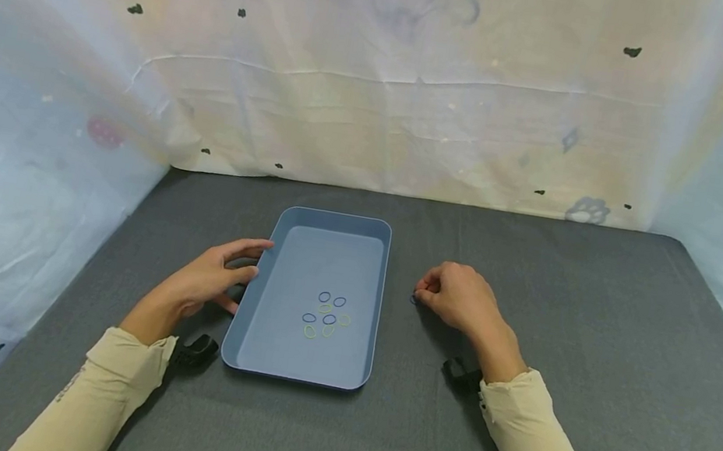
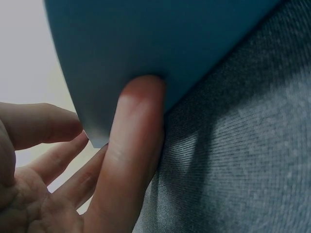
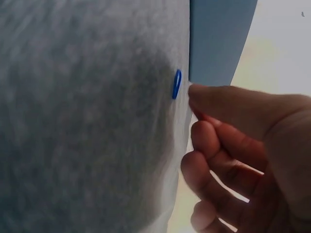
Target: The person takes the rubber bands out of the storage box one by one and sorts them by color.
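A dark grey cloth-covered table (image 1: 600,334) is filling the lower half of the frame. A blue tray (image 1: 273,243) is lying on it left of centre, and a small blue ring (image 3: 177,84) is lying just right of the tray.

I count one shallow blue plastic tray (image 1: 258,296), seven small rubber bands (image 1: 324,313) inside, and one blue rubber band (image 3: 177,84) outside.

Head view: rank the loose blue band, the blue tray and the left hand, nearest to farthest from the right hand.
1. loose blue band, on the mat at the right hand's fingertips.
2. blue tray, to its left.
3. left hand, across the tray at its far edge.
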{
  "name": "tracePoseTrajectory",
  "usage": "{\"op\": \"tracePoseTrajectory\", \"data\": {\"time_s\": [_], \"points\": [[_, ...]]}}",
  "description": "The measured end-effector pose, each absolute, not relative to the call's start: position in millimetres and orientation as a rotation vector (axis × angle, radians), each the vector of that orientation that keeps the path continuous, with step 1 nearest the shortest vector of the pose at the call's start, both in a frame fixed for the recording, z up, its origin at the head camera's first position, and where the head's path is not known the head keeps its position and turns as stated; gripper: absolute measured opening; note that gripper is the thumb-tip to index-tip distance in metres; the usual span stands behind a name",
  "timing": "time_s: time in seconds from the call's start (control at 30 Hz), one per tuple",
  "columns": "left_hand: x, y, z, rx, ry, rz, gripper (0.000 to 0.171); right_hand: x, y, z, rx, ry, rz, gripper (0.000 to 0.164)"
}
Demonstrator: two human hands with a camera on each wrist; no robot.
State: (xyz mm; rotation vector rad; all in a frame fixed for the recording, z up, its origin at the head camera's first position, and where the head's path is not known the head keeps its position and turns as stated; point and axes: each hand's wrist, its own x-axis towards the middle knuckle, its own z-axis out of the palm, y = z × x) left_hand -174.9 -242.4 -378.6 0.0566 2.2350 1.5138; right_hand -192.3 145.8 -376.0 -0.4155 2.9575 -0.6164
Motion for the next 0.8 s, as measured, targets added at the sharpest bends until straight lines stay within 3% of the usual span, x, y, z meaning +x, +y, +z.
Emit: {"op": "tracePoseTrajectory", "data": {"time_s": [0.8], "points": [[-173.7,-241.3,-377.7,0.051,2.248,1.507,0.054,-185.5,143.1,-354.6,-0.471,2.947,-0.818,0.008]]}}
